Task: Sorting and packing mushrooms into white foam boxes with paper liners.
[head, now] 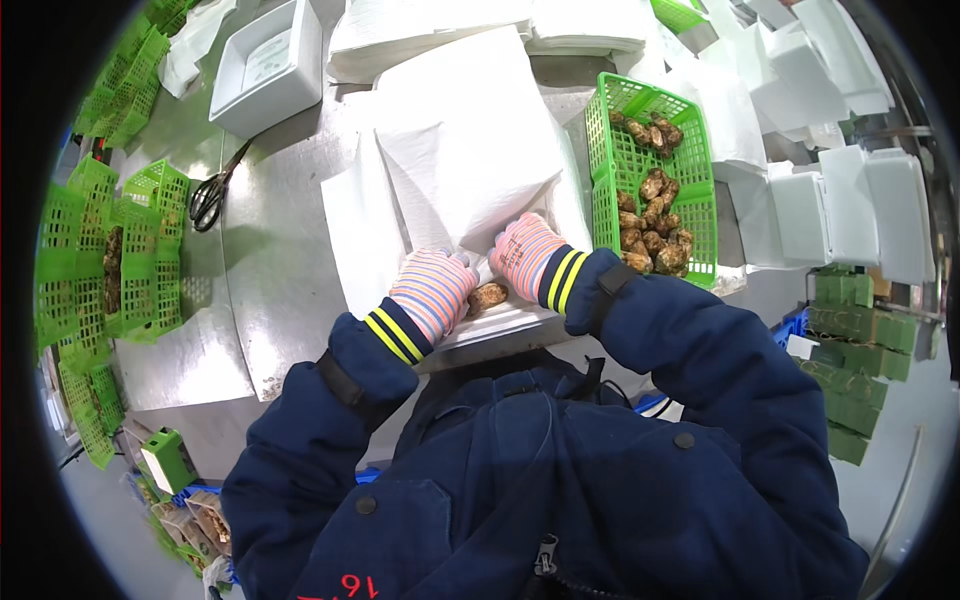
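Observation:
Both my hands wear striped knit gloves and work at a large white paper sheet (472, 142) spread in front of me. My left hand (433, 291) has its fingers curled at the sheet's near fold. On the other side of that fold, my right hand (529, 256) pinches the lifted near edge. A brown, scaly mushroom (488, 298), seemingly a matsutake, lies on white paper between my hands, close to the table's front edge. The fingertips of both hands are partly hidden by paper and knuckles.
To the right, a green plastic basket (712, 225) holds several brown mushrooms (654, 184). Black-handled scissors (210, 199) and a white foam box (225, 101) lie left on the metal table (277, 247). Green baskets (135, 277) stand farther left; paper stacks (435, 34) lie behind.

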`<state>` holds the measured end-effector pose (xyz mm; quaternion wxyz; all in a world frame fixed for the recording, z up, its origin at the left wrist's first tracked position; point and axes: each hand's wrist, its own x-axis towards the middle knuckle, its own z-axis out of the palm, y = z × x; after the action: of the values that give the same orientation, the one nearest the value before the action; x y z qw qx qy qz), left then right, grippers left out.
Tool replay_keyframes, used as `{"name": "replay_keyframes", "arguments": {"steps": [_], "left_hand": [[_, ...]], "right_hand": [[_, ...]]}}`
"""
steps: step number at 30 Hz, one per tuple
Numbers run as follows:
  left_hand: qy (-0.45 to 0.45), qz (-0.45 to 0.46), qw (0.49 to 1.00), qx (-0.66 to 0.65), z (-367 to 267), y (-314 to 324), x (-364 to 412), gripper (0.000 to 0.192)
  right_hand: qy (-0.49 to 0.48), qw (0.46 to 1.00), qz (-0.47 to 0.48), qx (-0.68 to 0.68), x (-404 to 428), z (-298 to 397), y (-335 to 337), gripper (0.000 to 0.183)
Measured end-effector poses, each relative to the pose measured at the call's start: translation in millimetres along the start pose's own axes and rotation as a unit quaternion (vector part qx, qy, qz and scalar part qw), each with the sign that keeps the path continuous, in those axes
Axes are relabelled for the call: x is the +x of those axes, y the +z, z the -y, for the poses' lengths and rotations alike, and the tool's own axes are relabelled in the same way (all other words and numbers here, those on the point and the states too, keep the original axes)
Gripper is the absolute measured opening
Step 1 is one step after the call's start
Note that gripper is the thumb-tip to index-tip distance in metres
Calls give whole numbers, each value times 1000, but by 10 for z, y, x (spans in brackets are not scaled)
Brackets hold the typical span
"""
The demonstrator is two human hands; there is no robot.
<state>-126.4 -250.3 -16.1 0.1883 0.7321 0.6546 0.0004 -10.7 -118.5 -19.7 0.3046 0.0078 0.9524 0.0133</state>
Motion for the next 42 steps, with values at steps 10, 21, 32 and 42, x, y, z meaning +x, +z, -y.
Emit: {"name": "replay_keyframes", "arguments": {"steps": [10,21,32,42], "left_hand": [[-19,25,1000,-2,12,35,-21,16],[-1,-4,1000,-10,37,64,-23,16],[-55,9,998,14,-140,-73,-40,40],[42,27,994,-101,-205,211,-19,26]], "right_hand": [[-9,998,-56,4,-298,20,-164,20],[-33,997,-58,36,-28,54,18,16],[5,989,-52,135,-332,-62,-177,29],[153,954,-70,248,158,-276,-297,70]]}}
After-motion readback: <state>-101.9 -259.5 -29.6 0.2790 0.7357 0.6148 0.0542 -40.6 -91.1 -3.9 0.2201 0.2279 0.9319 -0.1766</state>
